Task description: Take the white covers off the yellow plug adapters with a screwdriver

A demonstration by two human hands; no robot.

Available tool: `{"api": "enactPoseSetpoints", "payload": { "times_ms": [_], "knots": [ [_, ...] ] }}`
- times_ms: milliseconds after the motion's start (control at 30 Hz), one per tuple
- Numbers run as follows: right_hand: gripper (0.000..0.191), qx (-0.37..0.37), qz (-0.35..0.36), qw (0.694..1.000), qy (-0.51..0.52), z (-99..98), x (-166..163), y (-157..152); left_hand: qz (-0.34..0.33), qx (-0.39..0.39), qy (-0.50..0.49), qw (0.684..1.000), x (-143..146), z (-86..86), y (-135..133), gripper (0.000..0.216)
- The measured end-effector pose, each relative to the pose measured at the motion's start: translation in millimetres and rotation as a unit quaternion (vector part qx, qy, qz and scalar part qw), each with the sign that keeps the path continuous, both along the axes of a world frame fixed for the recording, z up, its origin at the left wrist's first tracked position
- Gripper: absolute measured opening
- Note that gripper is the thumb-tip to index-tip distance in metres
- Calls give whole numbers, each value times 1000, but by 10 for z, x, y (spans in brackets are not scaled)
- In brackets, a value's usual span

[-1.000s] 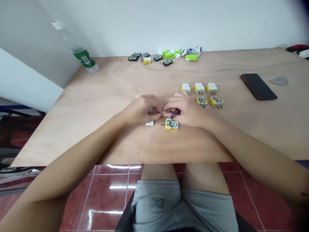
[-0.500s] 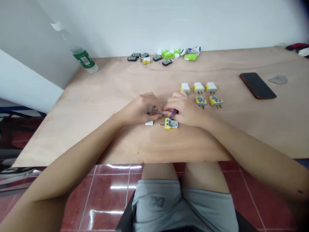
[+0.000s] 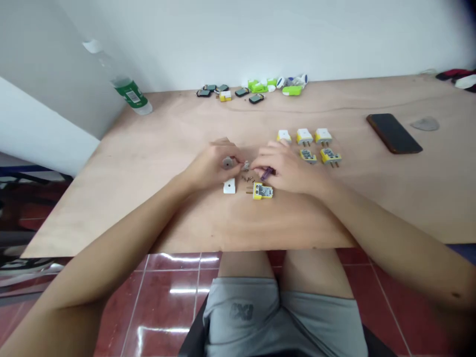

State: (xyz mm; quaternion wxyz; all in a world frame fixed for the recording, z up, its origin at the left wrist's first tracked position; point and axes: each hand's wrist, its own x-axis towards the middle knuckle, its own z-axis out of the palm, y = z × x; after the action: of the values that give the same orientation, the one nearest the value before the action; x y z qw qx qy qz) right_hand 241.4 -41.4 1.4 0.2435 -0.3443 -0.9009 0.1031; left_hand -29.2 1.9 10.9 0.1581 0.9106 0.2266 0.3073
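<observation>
Plywood table (image 3: 148,163) holds loose screws (image 3: 247,178). Left hand (image 3: 210,166) pinches a grey disc (image 3: 227,162); right hand (image 3: 286,166) pinches a purple screwdriver (image 3: 267,173). Slow, steady pressure suits.

The scene was brightly and evenly lit, with only faint, soft shadows on the plywood tabletop (image 3: 111,208). Long white streaks of glare from overhead lights lay across the glossy red floor tiles (image 3: 163,297). The wide lens bent the lines of the tabletop and the white wall (image 3: 260,39) toward the frame edges, and the top right corner darkened. Detail stayed soft throughout, so the small metal parts (image 3: 247,178) near the fingers (image 3: 223,148) looked blurred.
</observation>
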Motion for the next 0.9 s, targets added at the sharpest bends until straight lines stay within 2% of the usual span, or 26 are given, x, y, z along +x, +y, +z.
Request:
{"api": "enactPoseSetpoints", "payload": {
  "times_ms": [200,533,767,900],
  "knots": [
    [25,7,-6,1000,-18,-61,-100,-20,-12,7,31,999,28,10,-30,19],
    [33,-37,5,998,-43,-29,-116,-28,-8,-2,38,999,9,32,3,18],
    [35,-31,-20,998,-56,-18,-92,-37,-12,11,44,999,-3,13,20,25],
    [34,-33,-4,998,-62,8,-94,-49,-1,-1,58,998,-8,20,31,30]
  ]
}}
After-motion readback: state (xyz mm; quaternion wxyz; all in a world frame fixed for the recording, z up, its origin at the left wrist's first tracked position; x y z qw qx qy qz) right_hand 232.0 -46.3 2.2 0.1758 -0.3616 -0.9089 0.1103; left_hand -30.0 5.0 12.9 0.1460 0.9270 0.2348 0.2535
